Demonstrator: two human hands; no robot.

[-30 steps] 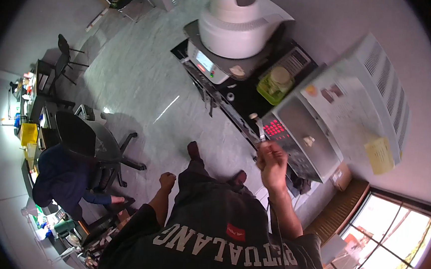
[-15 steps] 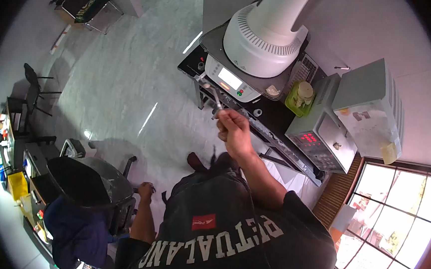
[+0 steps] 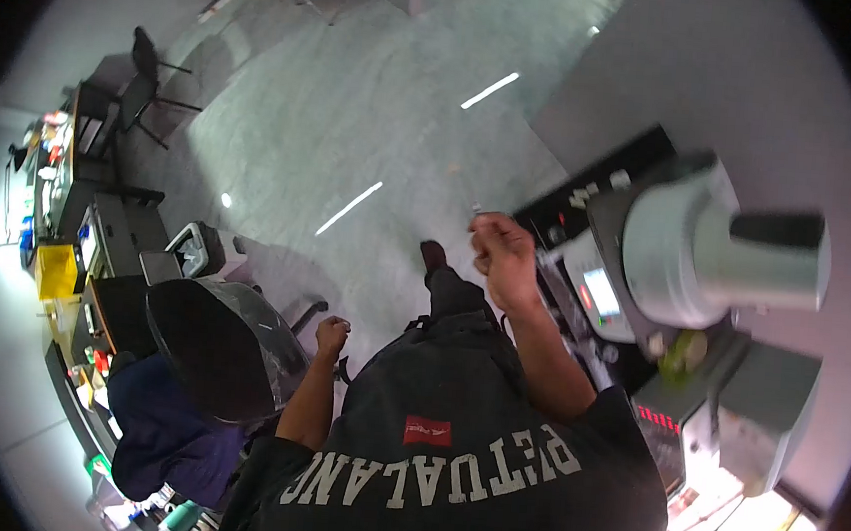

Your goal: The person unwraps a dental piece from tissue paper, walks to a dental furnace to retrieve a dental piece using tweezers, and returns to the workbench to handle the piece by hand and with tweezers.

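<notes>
My right hand (image 3: 505,256) is closed in front of the black bench (image 3: 594,179). It pinches a thin metal tool (image 3: 477,209); only a small bit shows beyond the fingers, and its tip is hard to make out. Lower and to the left, my left hand (image 3: 333,335) hangs by my side with its fingers curled and nothing visible in them. A white machine (image 3: 668,248) with a lit screen (image 3: 600,291) stands on the bench to the right of my right hand. Small pale pieces (image 3: 584,194) lie near the bench's far end.
An office chair (image 3: 212,349) stands at my left, with a person in dark blue (image 3: 172,430) beyond it. A bin (image 3: 195,249) and a cluttered desk (image 3: 88,158) are farther left. A green container (image 3: 681,355) and a grey unit (image 3: 767,398) are at the right.
The view has turned, and the machine and bench have shifted right. My right hand has moved from beside the red-lit display to the bench's far end. The tool shows less.
</notes>
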